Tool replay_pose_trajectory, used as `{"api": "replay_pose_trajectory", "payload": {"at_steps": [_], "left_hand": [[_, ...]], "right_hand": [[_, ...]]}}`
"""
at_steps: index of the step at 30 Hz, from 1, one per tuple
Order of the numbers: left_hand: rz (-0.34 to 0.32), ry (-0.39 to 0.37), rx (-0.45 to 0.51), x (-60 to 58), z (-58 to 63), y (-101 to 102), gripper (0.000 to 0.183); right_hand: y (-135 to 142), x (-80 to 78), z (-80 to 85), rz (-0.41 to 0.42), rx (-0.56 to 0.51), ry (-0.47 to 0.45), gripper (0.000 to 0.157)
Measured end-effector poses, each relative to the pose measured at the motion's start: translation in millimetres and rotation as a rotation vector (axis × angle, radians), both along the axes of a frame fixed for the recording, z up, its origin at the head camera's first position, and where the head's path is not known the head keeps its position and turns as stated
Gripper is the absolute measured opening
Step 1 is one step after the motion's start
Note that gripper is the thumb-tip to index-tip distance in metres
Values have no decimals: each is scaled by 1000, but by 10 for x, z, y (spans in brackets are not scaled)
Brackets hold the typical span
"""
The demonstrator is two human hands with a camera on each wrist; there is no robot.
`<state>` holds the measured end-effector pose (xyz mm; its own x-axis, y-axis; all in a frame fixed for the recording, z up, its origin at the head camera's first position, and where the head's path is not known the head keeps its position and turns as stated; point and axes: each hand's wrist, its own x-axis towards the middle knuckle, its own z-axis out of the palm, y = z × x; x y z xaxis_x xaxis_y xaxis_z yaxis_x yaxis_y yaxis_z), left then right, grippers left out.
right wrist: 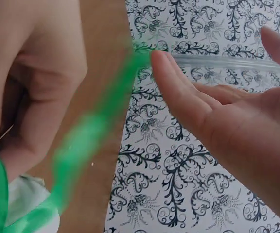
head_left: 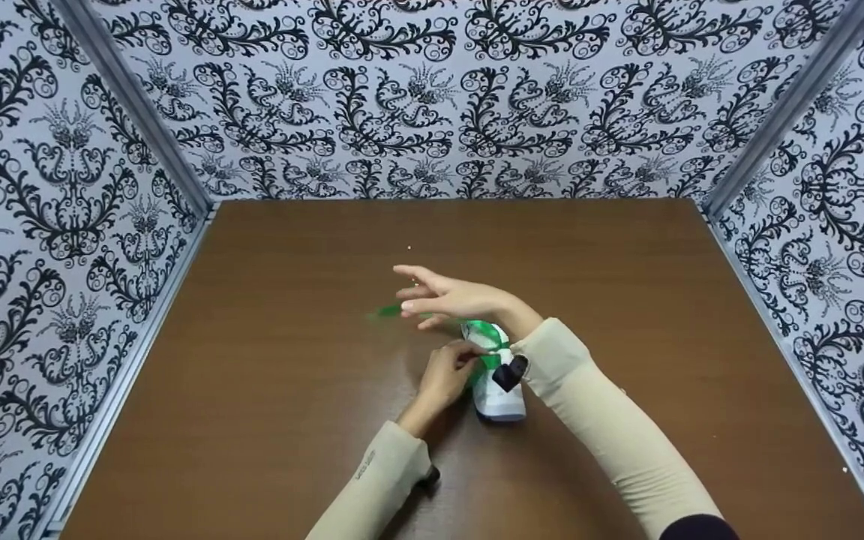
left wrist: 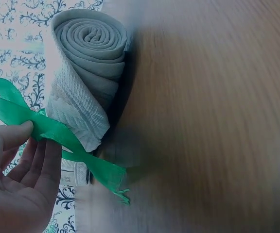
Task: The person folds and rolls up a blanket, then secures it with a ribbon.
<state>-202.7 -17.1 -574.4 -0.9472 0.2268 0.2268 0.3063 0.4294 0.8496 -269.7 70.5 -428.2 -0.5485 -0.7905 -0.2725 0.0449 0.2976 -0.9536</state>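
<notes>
A pale rolled-up cloth (head_left: 502,397) lies on the table, its spiral end (left wrist: 92,36) facing the left wrist camera. Green ribbon (left wrist: 57,133) runs around it, with a loop and a frayed tail showing in the left wrist view. Thumb and fingers of my left hand (head_left: 445,375) pinch the ribbon against the roll's side. Above and beyond the roll, my right hand (head_left: 458,296) is held with its fingers spread and extended. A blurred length of ribbon (right wrist: 84,136) reaches toward its fingertips in the right wrist view; whether they touch it I cannot tell.
The brown wooden table (head_left: 289,300) surrounds the roll. Patterned black-and-white walls (head_left: 402,97) with grey metal corner posts (head_left: 139,97) close off the back and both sides. Tiny pale specks dot the tabletop.
</notes>
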Motion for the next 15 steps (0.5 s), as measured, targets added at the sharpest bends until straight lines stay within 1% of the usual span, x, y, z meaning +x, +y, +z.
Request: {"api": "replay_pose_trajectory", "payload": {"at_steps": [2, 5, 8, 10, 13, 15], "left_hand": [[-6, -14, 5, 4, 11, -2, 15], [-19, -27, 12, 6, 16, -6, 14], [-32, -30, 16, 3, 16, -15, 15], [-33, -23, 10, -5, 18, -17, 16], [-23, 15, -17, -23, 27, -14, 17], [-10, 37, -33, -36, 37, -12, 17]], "right_hand": [[-24, 14, 14, 27, 1, 11, 71], [-35, 29, 9, 62, -6, 42, 63], [-16, 40, -28, 81, -4, 116, 52], [31, 50, -62, 79, 15, 206, 45], [145, 62, -130, 54, 46, 340, 39], [242, 73, -180, 24, 63, 401, 37]]}}
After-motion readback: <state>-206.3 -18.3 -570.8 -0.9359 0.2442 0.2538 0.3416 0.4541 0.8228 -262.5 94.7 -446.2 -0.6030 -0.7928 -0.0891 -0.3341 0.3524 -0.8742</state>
